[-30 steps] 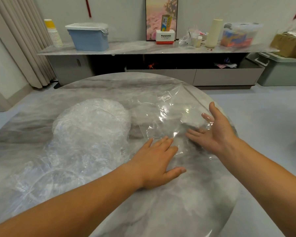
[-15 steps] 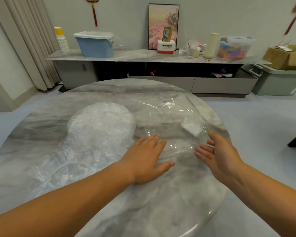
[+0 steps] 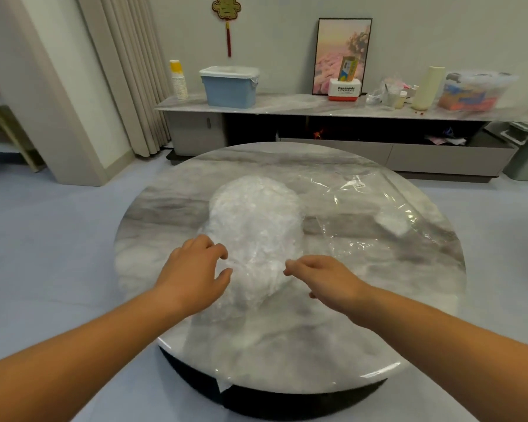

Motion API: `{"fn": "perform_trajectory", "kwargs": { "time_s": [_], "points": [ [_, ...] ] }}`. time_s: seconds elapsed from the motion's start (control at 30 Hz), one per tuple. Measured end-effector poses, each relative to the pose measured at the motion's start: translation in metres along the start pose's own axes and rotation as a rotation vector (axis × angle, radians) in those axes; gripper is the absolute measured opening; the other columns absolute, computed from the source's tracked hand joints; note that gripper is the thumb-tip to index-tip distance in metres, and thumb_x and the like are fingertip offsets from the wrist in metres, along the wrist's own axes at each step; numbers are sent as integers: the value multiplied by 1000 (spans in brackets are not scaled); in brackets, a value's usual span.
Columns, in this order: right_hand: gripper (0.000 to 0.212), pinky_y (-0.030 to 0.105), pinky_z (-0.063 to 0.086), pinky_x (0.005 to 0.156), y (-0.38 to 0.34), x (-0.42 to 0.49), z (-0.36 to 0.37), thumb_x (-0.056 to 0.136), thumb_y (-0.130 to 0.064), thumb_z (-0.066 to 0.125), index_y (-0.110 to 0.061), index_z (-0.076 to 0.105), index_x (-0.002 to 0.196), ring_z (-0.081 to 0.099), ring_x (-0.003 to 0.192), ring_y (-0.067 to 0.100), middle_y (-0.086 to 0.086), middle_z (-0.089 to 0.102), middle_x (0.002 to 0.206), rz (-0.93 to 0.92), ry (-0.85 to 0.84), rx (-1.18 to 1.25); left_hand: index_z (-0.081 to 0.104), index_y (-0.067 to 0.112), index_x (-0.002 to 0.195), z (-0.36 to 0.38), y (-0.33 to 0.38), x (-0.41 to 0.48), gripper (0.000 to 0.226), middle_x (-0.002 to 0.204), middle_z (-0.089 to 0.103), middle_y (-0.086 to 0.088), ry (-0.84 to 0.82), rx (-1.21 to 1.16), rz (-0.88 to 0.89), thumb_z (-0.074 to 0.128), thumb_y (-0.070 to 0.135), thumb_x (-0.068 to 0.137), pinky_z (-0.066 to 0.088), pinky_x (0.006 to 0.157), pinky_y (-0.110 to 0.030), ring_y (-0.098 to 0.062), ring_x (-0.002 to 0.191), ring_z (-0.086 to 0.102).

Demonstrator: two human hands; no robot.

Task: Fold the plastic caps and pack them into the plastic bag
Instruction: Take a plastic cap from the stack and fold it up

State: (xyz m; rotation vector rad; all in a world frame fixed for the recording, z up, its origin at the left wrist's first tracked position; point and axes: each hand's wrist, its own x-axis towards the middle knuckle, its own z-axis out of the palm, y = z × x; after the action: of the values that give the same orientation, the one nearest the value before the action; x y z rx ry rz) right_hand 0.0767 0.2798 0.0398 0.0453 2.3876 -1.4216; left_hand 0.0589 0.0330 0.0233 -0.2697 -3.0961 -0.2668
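A heap of crumpled clear plastic caps (image 3: 256, 226) lies in the middle of the round marble table (image 3: 378, 345). More thin caps spread flat from it toward the near edge. My left hand (image 3: 195, 275) hovers at the heap's near left side, fingers loosely curved and spread, holding nothing. My right hand (image 3: 320, 275) is at the heap's near right side with its curled fingertips pointing at the plastic; I see nothing gripped. The flat clear plastic bag (image 3: 363, 208) lies to the right, apart from both hands, with one folded white cap (image 3: 390, 223) inside it.
Beyond the table a long low cabinet (image 3: 317, 108) runs along the wall, carrying a blue bin (image 3: 229, 86), stacked paper cups (image 3: 179, 80), a white box (image 3: 345, 89) and clutter. Curtains (image 3: 125, 71) hang at the back left. Open floor surrounds the table.
Both hands left the plastic bag and moved left to the heap of caps, fingers now curved instead of flat. The view drew back and tilted up, showing the whole table.
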Motion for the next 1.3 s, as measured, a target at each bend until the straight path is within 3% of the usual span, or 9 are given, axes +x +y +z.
{"fn": "perform_trajectory", "kwargs": {
  "time_s": [0.1, 0.2, 0.33, 0.4, 0.53, 0.7, 1.07, 1.2, 1.3],
  "points": [
    [50, 40, 46, 76, -6, -1, 23, 101, -41, 52, -4, 53, 68, 63, 93, 42, 24, 61, 84, -99, -16, -97, 56, 31, 133, 4, -14, -8, 39, 141, 47, 1, -140, 33, -78, 49, 50, 99, 36, 109, -33, -20, 128, 45],
    [56, 26, 43, 63, -4, 8, 42, 103, -36, 53, -24, 48, 48, 44, 52, 10, -15, 37, 50, -102, -44, -101, 57, 32, 132, 8, -25, -11, 40, 144, 45, -2, -208, 22, -138, 49, 52, 99, 38, 109, -35, -22, 131, 44],
    [23, 15, 34, 57, 3, 25, 58, 100, -38, 59, -23, 71, 87, 45, 60, 2, -15, 50, 70, -2, -50, -11, 59, 28, 132, 11, -36, -12, 42, 141, 47, -1, -259, -60, -157, 54, 51, 96, 43, 107, -38, -22, 127, 49],
    [33, 16, 34, 57, 10, 33, 60, 98, -37, 61, -6, 71, 94, 45, 58, 9, -6, 51, 72, 74, -66, 27, 61, 24, 132, 13, -39, -11, 43, 136, 55, 1, -304, -93, -154, 57, 47, 96, 46, 105, -37, -21, 122, 55],
    [30, 15, 44, 59, 11, 35, 56, 99, -31, 61, -7, 78, 93, 61, 72, 11, 2, 71, 88, 88, -9, 101, 67, 12, 82, 18, -42, -13, 29, 74, 59, -2, -301, -152, -129, 59, 37, 94, 52, 72, -37, -23, 73, 62],
    [26, 24, 54, 73, 6, 27, 30, 98, -15, 59, -6, 78, 83, 69, 74, 14, 8, 77, 85, -27, 71, 207, 58, 26, 135, 13, -36, -15, 48, 132, 56, 6, -217, -161, -22, 57, 53, 95, 48, 102, -33, -12, 118, 57],
    [27, 27, 48, 62, 62, -19, -45, 96, -21, 63, -2, 73, 79, 62, 65, 18, 9, 70, 78, 183, 134, -43, 53, 38, 123, 30, 36, -37, 52, 124, 45, 21, -382, -170, 396, 59, 71, 84, 48, 97, -30, -2, 114, 47],
    [25, 25, 44, 67, 75, -38, -49, 93, -41, 66, -20, 69, 80, 61, 77, 7, -9, 66, 86, -35, 277, -358, 53, 39, 123, 40, 57, -34, 60, 131, 41, 19, -439, -150, 423, 70, 72, 75, 47, 98, -30, -6, 119, 46],
    [15, 20, 47, 83, 79, -48, -44, 84, -50, 73, -35, 71, 86, 60, 101, -1, -17, 63, 105, -183, 153, -346, 57, 39, 116, 46, 66, -34, 55, 128, 41, 18, -454, -139, 445, 76, 67, 72, 45, 98, -25, -5, 118, 43]
  ]
}}
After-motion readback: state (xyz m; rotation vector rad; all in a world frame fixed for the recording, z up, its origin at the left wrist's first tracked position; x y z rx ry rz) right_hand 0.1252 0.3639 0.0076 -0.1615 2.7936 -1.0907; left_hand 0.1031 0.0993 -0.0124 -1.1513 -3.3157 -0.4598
